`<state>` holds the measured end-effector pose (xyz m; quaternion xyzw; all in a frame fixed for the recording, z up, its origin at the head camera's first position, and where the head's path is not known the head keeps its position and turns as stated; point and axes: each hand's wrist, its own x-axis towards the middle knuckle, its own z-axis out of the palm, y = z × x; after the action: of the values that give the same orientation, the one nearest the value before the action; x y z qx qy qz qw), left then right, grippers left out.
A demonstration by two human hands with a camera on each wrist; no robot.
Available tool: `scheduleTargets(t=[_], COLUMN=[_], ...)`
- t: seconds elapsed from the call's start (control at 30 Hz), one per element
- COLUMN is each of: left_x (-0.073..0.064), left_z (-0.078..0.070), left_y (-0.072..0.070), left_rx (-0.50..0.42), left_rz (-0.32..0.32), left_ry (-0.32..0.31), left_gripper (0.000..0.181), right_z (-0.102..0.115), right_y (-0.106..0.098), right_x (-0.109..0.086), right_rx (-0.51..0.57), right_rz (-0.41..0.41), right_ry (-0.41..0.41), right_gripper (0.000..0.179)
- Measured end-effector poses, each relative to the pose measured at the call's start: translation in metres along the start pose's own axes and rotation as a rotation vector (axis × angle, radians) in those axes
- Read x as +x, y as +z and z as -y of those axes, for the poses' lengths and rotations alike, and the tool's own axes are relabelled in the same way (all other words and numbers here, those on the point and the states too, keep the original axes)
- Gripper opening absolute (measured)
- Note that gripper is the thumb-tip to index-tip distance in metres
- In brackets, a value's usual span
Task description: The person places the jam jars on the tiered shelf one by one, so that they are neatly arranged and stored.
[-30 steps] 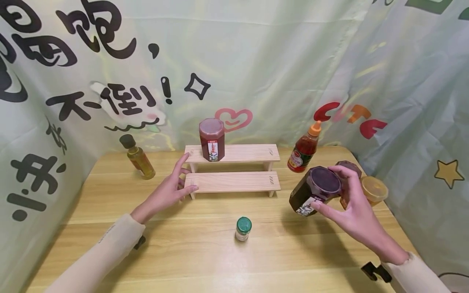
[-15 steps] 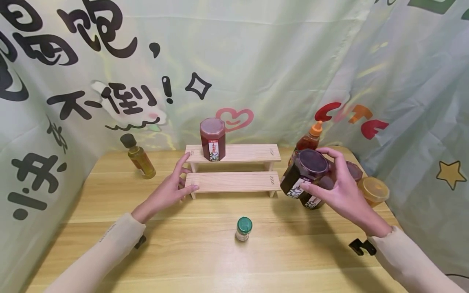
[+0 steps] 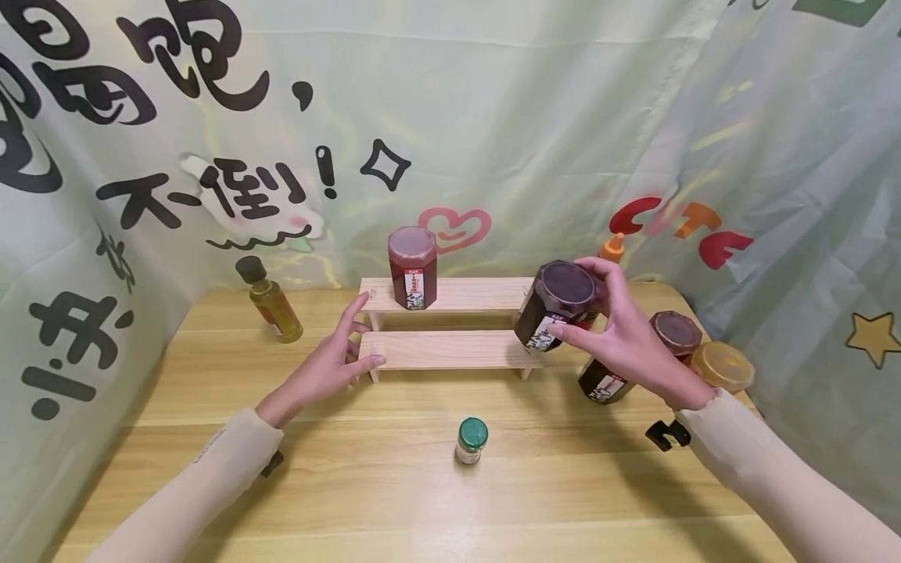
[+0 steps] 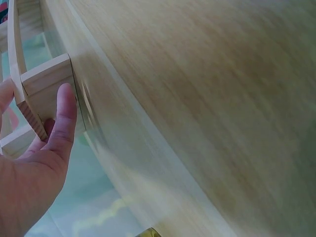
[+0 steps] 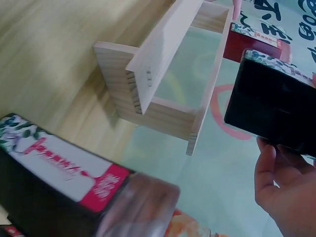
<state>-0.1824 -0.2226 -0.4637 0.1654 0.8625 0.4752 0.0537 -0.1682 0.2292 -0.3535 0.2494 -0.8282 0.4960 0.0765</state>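
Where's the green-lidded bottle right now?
Head view: the green-lidded bottle stands on the table, slightly right of centre in the lower half, on the near side of the wooden shelf.

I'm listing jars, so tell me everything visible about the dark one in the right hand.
The dark jar is many-sided and nearly black, with a dark purplish lid and a patterned white label whose writing is too small to read. It looks like glass or plastic; I can't tell which. The right hand grips it, lid end up, in the air by the right end of the two-tier wooden stand, apparently not touching the wood.
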Motion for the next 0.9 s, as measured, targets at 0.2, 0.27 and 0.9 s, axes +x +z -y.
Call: scheduleTargets(t=[0.2,0.27,0.9], left_x=[0.001,0.001,0.000], left_z=[0.000,0.000,-0.001], left_y=[0.001,0.001,0.000], left_rx=[0.004,0.005,0.002], left_rz=[0.004,0.003,0.007], left_ry=[0.007,0.009,-0.007], left_gripper=[0.113,0.113,0.113], right_z=[0.002,0.002,-0.019], right_y=[0.003,0.005,0.023], right_x=[0.016,0.022,0.072], right_rx=[0.056,0.088,0.098], right_rz=[0.044,0.060,0.131], right_ry=[0.093,0.121,0.079], right_gripper=[0.085,0.085,0.086])
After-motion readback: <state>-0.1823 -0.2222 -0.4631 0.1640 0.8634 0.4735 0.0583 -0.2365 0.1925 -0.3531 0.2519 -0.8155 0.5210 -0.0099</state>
